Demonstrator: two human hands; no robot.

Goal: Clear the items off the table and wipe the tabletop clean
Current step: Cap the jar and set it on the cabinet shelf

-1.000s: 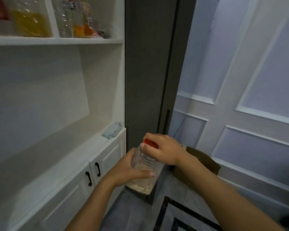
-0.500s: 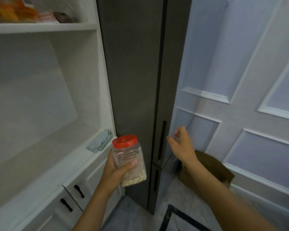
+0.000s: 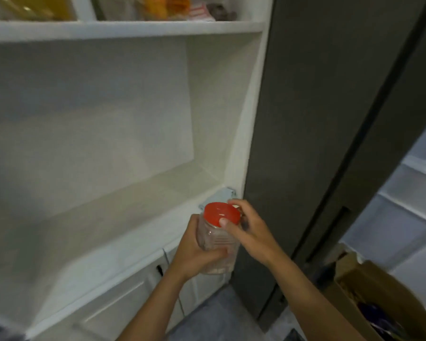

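I'm seeing jar [image 3: 215, 242] standing upright | left grip [image 3: 194, 257] curling round its body | right grip [image 3: 251, 232] pinching red lid [image 3: 220, 215] | counter [image 3: 108, 230] front edge lying just left, left grip nearer.

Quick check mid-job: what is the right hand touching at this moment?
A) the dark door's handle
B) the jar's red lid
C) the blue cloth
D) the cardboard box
B: the right hand pinches the red lid while the left hand grips the jar.
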